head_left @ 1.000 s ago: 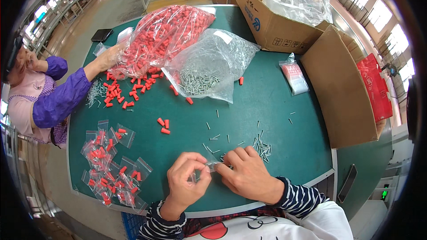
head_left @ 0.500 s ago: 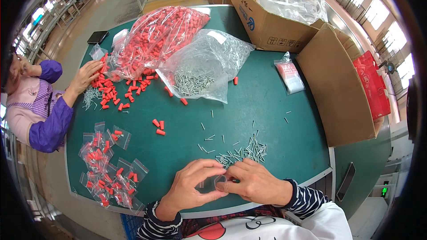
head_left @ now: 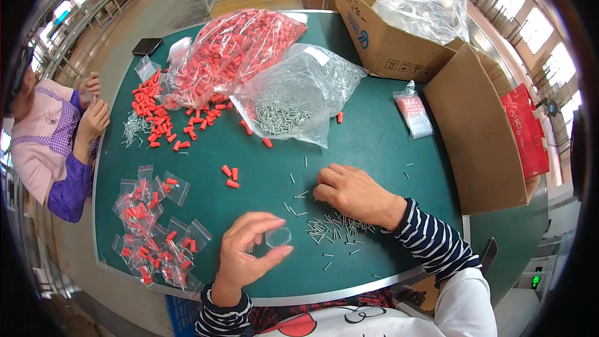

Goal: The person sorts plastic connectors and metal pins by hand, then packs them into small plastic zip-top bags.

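Observation:
My left hand (head_left: 249,251) pinches a small clear plastic bag (head_left: 277,237), its mouth spread round between thumb and fingers. My right hand (head_left: 359,195) is over the table to the right, fingers curled down beside loose screws; what its fingertips hold, if anything, is hidden. Below that hand spreads a pile of silver screws (head_left: 334,229), with several more scattered around. Three red tapered plastic plugs (head_left: 232,183) lie beyond my left hand. Left of it is a heap of small zip bags (head_left: 150,237) with red plugs and screws inside.
A big bag of red plugs (head_left: 240,50) and a bag of screws (head_left: 281,115) stand at the back, loose plugs (head_left: 162,125) beside them. Cardboard boxes (head_left: 474,131) line the right. A packet of bags (head_left: 413,111) lies near them. A co-worker (head_left: 56,131) sits left.
My hands have parted: the right moved up and right over the screws, while the left moved left with the clear bag. The co-worker's hand has drawn back from the red plugs.

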Tool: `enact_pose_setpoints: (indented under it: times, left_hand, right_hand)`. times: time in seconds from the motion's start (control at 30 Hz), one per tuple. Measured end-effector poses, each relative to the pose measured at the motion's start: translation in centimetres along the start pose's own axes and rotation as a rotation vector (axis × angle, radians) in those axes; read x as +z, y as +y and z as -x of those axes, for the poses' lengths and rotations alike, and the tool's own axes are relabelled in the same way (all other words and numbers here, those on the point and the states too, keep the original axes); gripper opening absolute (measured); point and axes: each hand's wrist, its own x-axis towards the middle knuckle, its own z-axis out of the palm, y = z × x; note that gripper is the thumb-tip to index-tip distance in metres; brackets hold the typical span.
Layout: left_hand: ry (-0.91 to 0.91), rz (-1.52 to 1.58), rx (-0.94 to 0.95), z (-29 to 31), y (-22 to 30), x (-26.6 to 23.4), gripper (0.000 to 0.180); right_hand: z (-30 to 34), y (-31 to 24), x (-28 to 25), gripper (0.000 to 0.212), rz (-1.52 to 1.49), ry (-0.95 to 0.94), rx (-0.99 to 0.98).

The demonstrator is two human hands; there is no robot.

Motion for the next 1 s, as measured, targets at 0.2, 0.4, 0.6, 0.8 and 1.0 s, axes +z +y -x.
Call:
enact_pose_setpoints:
  times: [0.2,0.4,0.6,0.8,1.0]
  left_hand:
    - [0.017,0.034,0.002,0.1,-0.2,-0.2,0.044]
    - [0.063,0.029,-0.006,0.0,-0.9,0.2,0.045]
    - [0.132,-0.125,-0.014,-0.4,-0.3,0.6,0.049]
    - [0.193,-0.216,0.037,-0.5,-1.2,0.9,0.050]
    - [0.221,-0.215,0.027,-0.6,-1.2,0.9,0.047]
  right_hand:
    - [-1.0,-1.6,1.8,0.011,-0.038,0.098,-0.028]
    - [-2.2,-1.9,1.8,0.012,0.079,0.040,0.060]
    - [-4.2,-2.9,0.5,0.009,0.266,-0.153,-0.022]
    - [-4.7,-1.7,0.9,0.011,-0.039,-0.129,0.054]
    - [-3.8,-3.3,0.1,0.009,-1.190,0.072,0.427]
